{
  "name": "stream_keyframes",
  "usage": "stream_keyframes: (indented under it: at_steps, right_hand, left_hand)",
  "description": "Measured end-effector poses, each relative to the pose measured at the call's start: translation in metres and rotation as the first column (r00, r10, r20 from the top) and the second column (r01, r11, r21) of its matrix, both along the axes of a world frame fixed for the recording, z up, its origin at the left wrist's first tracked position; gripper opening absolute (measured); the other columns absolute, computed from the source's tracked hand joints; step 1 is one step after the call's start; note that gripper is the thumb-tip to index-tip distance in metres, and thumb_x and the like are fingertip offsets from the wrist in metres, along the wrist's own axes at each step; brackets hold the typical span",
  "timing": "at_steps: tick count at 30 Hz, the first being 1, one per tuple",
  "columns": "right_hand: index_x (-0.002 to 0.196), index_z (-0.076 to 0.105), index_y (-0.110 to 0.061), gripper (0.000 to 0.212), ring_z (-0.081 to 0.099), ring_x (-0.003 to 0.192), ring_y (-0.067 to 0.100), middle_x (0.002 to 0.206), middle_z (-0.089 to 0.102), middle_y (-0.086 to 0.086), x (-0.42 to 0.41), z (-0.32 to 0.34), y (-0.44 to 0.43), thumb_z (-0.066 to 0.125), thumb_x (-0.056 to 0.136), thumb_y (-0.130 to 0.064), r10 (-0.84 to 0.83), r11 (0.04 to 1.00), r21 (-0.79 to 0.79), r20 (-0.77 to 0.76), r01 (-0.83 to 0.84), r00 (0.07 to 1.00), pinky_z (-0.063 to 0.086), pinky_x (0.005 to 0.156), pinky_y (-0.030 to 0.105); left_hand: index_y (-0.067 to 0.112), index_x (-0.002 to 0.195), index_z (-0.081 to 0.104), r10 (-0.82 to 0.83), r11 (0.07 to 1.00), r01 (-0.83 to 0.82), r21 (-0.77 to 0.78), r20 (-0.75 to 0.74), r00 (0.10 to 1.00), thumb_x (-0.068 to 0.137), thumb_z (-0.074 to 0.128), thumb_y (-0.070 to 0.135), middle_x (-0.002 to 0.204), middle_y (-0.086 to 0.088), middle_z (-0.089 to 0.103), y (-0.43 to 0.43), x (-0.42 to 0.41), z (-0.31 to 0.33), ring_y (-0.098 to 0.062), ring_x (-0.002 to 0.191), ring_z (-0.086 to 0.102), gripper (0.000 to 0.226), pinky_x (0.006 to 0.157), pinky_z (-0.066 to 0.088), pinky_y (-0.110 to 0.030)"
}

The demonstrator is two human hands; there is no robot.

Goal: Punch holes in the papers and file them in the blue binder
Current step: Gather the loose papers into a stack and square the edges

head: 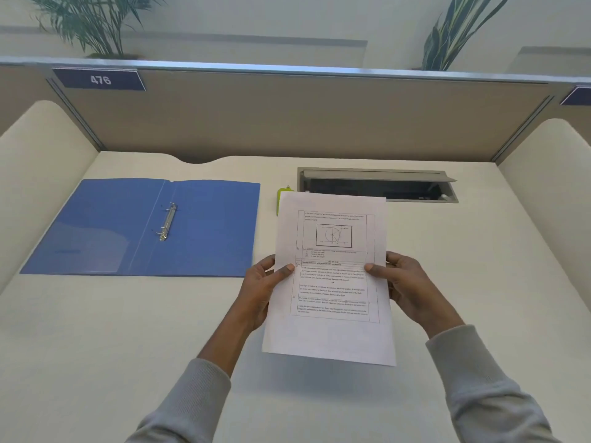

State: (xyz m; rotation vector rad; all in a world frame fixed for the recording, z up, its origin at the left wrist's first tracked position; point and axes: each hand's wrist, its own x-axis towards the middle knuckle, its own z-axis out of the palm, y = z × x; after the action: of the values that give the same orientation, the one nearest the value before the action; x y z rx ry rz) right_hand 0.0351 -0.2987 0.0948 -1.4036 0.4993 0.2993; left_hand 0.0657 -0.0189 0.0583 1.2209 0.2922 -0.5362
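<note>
Two grey sleeves [188, 401] reach in from the bottom edge, and both hands hold the papers [332, 282] above the pale desk [128, 330]. The left hand [262, 289] grips the sheets' left edge, thumb pressed on the printed face and fingers curled behind. The right hand [406, 289] grips the right edge the same way, its thumb lying on the text. The hands are apart, one on each side of the sheets. The papers are held upright and lean slightly to the right; the top page shows printed text and a boxed diagram with a circle. How many sheets are there cannot be told. Left of the papers and well apart from them, the blue binder [208, 225] lies open and flat on the desk, its metal rings [168, 226] standing at the spine. Behind the papers' top left corner a small green object [281, 199] peeks out, mostly hidden, so what it is cannot be told. Just beyond it, a grey cable hatch [377, 185] is set into the desk with its lid raised. A beige partition [287, 116] closes the back and carries a dark label reading 476 [99, 79]. Green plants [92, 20] rise behind the partition.
</note>
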Motion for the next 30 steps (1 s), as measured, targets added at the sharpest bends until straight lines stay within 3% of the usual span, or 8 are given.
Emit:
stream_keyframes:
  at_steps: [6, 11, 19, 30]
  right_hand:
    - [0.129, 0.063, -0.005, 0.046, 0.069, 0.113, 0.038, 0.122, 0.072, 0.016, -0.005, -0.019, 0.003, 0.073, 0.084, -0.002, 0.051, 0.988, 0.148, -0.094, -0.037, 0.994, 0.055, 0.097, 0.052]
    - [0.128, 0.064, -0.004, 0.045, 0.068, 0.114, 0.04, 0.124, 0.071, 0.017, -0.013, -0.028, 0.011, 0.073, 0.084, 0.0, 0.115, 0.976, 0.2, -0.122, -0.089, 0.986, 0.052, 0.101, 0.057]
    - [0.125, 0.064, 0.0, 0.043, 0.072, 0.107, 0.037, 0.117, 0.074, 0.017, -0.015, -0.042, 0.014, 0.072, 0.083, 0.006, 0.072, 0.988, 0.144, -0.136, -0.052, 0.988, 0.058, 0.092, 0.05]
    - [0.123, 0.064, 0.002, 0.045, 0.072, 0.105, 0.037, 0.115, 0.075, 0.017, -0.022, -0.068, 0.011, 0.074, 0.08, 0.008, 0.026, 0.993, 0.121, -0.213, 0.0, 0.977, 0.057, 0.095, 0.05]
  left_hand:
    - [0.011, 0.121, 0.067, -0.009, 0.999, 0.009, 0.05, 0.004, 1.0, 0.092, 0.071, 0.011, 0.114, -0.009, 0.077, 0.001, -0.002, 0.001, -0.034, 0.1, 0.075, 0.029, 0.087, 0.06, -0.052]
    - [0.013, 0.117, 0.069, -0.031, 0.996, 0.031, 0.085, -0.003, 1.0, 0.093, 0.07, 0.011, 0.107, -0.007, 0.079, 0.001, -0.005, -0.003, -0.031, 0.092, 0.077, 0.025, 0.072, 0.064, -0.041]
    - [0.01, 0.123, 0.067, -0.081, 0.99, 0.086, 0.116, -0.053, 0.995, 0.09, 0.074, 0.012, 0.114, -0.01, 0.077, 0.006, -0.008, -0.018, -0.034, 0.104, 0.074, 0.034, 0.095, 0.057, -0.055]
    - [0.013, 0.123, 0.067, -0.094, 0.971, 0.12, 0.208, -0.129, 0.987, 0.089, 0.075, 0.015, 0.108, -0.004, 0.079, -0.001, -0.019, -0.039, -0.028, 0.099, 0.076, 0.035, 0.086, 0.061, -0.049]
